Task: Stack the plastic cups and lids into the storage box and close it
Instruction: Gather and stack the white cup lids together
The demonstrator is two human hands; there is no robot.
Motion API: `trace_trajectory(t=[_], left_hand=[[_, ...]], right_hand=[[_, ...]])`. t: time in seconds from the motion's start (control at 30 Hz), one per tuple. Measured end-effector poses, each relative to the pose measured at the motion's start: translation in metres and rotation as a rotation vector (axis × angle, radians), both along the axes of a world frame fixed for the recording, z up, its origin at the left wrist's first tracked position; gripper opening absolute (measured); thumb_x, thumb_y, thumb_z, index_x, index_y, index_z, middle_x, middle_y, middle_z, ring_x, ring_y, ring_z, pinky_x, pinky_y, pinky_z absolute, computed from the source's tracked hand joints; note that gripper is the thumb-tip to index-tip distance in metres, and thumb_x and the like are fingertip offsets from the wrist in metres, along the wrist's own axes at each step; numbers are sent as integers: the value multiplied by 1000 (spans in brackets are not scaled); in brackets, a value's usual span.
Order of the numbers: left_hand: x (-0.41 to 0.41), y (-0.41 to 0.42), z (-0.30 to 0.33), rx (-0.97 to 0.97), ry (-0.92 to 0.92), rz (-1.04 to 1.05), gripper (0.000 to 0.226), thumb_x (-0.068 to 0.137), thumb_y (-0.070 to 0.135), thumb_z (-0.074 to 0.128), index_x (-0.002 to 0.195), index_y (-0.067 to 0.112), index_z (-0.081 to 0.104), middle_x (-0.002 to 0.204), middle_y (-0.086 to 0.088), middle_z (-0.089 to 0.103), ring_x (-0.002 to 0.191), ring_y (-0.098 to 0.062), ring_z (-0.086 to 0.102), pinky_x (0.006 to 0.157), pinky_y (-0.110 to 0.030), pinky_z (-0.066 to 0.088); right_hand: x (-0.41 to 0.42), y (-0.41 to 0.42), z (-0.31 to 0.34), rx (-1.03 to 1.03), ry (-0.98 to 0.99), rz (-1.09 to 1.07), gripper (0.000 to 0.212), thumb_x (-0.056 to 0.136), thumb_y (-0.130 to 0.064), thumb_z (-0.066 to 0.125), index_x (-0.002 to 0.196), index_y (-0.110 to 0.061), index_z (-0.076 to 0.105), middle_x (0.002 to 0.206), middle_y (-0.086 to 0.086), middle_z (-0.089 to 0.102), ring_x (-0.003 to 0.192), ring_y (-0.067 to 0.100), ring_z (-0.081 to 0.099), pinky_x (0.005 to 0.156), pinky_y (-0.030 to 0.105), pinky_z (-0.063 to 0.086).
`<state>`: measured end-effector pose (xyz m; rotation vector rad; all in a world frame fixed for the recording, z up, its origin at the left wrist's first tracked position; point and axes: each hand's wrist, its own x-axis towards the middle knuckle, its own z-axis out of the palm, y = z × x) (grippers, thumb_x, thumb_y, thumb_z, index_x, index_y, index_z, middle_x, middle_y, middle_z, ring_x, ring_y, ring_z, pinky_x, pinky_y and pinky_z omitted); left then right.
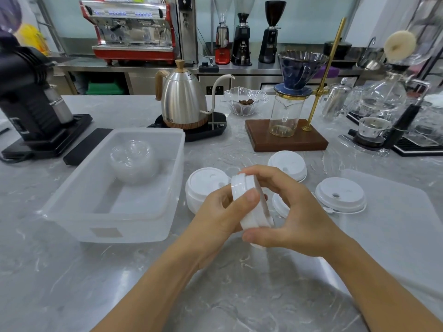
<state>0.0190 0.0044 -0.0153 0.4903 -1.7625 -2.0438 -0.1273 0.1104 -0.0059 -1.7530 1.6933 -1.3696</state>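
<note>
Marble counter (72,271) (lids (249,202) in both hands)

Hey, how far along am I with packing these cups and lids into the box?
Done: a stack of clear lids sits in the open storage box. In hand: both hands, left and right, hold a small stack of white lids. Left: more white lids on the counter, then fit the box cover lying on the right.

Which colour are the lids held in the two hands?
White; the held lids show best in the head view.
</note>
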Motion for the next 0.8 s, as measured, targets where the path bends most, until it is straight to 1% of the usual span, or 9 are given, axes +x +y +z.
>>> trace_trajectory(t=[0.07,0.17,0.3,0.37,0.43,0.6,0.7,0.77,0.8], left_hand=[[-1,0,0,-14,-4,9,77,67,57,78,126,8,68,115,-18,75,104,-29,74,88,-39,62],[-3,5,-1,-79,2,61,61,70,51,75,118,13,71,99,-3,77,95,-19,75,82,-31,60],[-6,12,-3,-76,48,122,74,65,47,79,131,17,63,109,2,77,104,-16,75,80,-27,61],[-5,12,-3,-68,80,119,91,62,45,81,146,30,50,123,0,74,113,-15,73,86,-32,62],[-2,12,0,-89,100,104,103,59,41,85,152,43,42,129,-1,70,116,-15,71,87,-32,62],[-2,12,1,-161,98,111,100,60,31,90,147,51,47,126,1,70,111,-16,71,83,-30,60],[-1,10,1,-178,99,147,93,60,35,90,144,50,52,129,-1,67,111,-12,71,88,-32,60],[0,7,1,-191,84,172,88,57,40,89,138,53,56,133,0,65,114,-11,70,97,-37,59],[0,6,2,-194,76,178,86,56,42,89,135,55,58,133,1,65,114,-11,69,100,-39,59]], right_hand=[[0,1,1,9,-7,-1,87,59,-41,89,136,-34,52,129,-12,62,127,17,58,102,28,49],[2,1,3,33,30,23,93,60,-38,91,142,-36,48,133,-14,60,128,13,57,102,25,48],[4,0,4,-6,46,34,94,60,-27,96,142,-32,49,131,-10,62,124,20,60,100,35,52],[4,0,4,-44,26,26,92,60,-29,94,141,-31,50,132,-11,62,125,22,60,101,38,52],[1,1,4,-79,19,8,90,61,-31,92,140,-30,50,130,-13,63,125,20,60,101,32,51],[-1,0,-2,-54,58,25,93,61,-38,90,143,-32,46,137,-14,58,130,13,56,103,24,47],[-11,1,5,40,48,22,107,61,-62,85,152,-36,36,154,-17,43,144,9,41,115,32,36],[-27,5,14,17,-36,-36,100,68,-76,71,151,-30,38,152,-12,48,141,10,47,114,30,38],[-36,8,18,-16,-87,-93,91,73,-74,68,148,-27,43,147,-9,55,135,11,53,112,29,42]])
